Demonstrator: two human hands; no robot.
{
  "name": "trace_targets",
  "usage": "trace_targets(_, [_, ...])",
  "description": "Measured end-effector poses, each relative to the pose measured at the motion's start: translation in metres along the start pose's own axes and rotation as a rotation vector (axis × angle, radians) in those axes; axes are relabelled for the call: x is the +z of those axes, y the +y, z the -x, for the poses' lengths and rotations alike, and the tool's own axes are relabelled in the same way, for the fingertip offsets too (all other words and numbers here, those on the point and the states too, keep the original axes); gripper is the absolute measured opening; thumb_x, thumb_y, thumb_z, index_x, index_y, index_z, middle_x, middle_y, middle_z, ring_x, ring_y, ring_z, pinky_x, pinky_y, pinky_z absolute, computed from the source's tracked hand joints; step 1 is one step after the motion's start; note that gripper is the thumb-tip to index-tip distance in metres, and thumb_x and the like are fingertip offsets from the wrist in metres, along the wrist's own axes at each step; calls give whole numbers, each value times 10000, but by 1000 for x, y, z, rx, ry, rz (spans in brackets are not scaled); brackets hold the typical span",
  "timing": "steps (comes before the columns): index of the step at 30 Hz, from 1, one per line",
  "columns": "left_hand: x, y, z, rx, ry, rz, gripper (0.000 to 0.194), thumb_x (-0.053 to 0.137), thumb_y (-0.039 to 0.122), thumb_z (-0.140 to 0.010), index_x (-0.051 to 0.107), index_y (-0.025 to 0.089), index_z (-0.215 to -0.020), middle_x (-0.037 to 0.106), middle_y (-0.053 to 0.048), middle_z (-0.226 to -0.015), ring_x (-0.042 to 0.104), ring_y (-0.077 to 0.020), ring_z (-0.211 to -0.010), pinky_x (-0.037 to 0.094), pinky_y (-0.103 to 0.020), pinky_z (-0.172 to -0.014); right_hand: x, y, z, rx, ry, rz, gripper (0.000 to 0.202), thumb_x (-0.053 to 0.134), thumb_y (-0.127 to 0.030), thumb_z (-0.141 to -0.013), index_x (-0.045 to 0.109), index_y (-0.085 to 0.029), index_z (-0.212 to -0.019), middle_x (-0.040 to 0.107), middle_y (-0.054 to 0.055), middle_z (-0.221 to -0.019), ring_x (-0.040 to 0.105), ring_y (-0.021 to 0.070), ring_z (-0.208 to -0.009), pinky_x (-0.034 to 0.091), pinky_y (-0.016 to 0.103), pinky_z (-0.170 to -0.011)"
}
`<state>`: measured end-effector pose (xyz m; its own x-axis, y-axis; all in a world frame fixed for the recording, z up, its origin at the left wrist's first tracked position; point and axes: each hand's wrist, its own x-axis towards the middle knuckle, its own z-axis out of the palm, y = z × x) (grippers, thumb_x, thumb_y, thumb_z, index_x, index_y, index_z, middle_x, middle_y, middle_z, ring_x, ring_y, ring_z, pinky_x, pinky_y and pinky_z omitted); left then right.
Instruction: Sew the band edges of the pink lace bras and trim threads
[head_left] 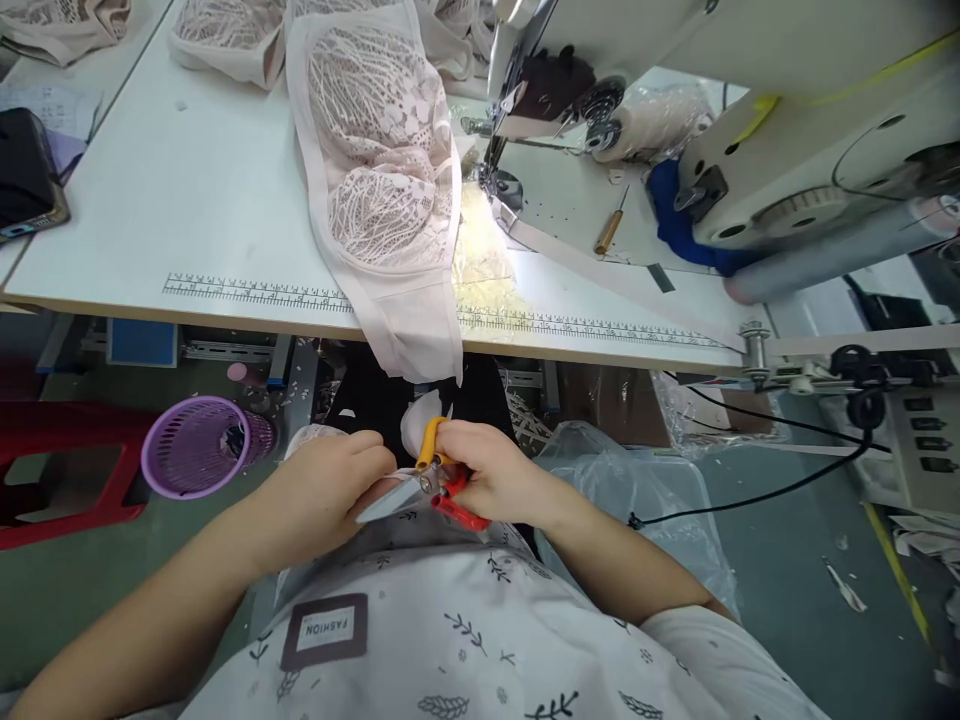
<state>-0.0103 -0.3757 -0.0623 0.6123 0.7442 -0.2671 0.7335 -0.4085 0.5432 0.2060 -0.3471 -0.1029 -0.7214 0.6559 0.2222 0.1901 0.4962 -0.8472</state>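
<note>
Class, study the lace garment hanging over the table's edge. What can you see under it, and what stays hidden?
Under the garment runs the white table, with a ruler scale showing on both sides. The scale's middle is covered; anything else beneath cannot be seen.

The left edge crops the phone [26,170]; the right hand [502,474] partly hides the scissors [426,482].

sewing workshop, sewing machine [720,110] over a white table [225,200] printed with a ruler [585,327], thread cone [652,125] beside it, lace garments [382,160] piled up, scraps on the floor [780,520]
</note>
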Motion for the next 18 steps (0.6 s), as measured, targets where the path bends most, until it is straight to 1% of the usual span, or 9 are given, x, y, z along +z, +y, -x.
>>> trace_targets(2, [4,-3,0,-12,5,15,225,400,235,-891,583,180,-773,572,-24,-748,553,-151,-626,400,-258,-554,1,1,-1,38,-6,-62,267,520,-135,-710,279,-225,-639,396,-35,-616,385,105,-566,342,217,-502])
trace_targets(5, [8,-8,0,17,58,35,184,411,219,-871,583,187,-813,558,-18,-754,537,-152,-627,400,-264,-557,2,2,-2,86,-4,-117,283,521,-142,-695,261,-221,-615,390,-39,-594,374,95,-549,327,209,-490])
trace_targets(7, [9,-10,1,35,61,38,195,397,202,-866,592,193,-863,560,-21,-776,541,-161,-648,405,-273,-567,1,1,-2,120,-10,-141,282,534,-148,-697,277,-214,-602,411,-37,-594,387,93,-551,330,207,-493])
trace_targets(10, [6,-10,2,35,45,39,221,394,166,-848,600,198,-921,570,-29,-816,552,-173,-685,417,-287,-596,-2,0,-2,184,-37,-185,254,566,-141,-695,339,-197,-597,466,-27,-622,415,88,-563,345,202,-504])
trace_targets(14, [0,-7,2,44,37,51,234,385,158,-860,614,195,-894,577,-26,-795,553,-159,-668,412,-269,-585,-4,-2,-2,226,-53,-232,240,592,-147,-695,374,-190,-604,504,-14,-662,447,95,-590,377,207,-525])
trace_targets(16, [0,-6,1,59,55,51,246,378,159,-871,620,191,-890,586,-26,-787,560,-153,-661,410,-261,-577,-4,-2,-3,230,-58,-245,233,586,-145,-690,372,-192,-610,515,-9,-683,457,99,-598,388,212,-530])
trace_targets(18, [1,-6,0,74,107,37,261,364,168,-888,624,189,-881,593,-26,-777,565,-149,-655,405,-254,-566,-5,-4,-4,231,-50,-230,216,567,-135,-686,371,-194,-618,511,-11,-688,445,97,-594,382,210,-524])
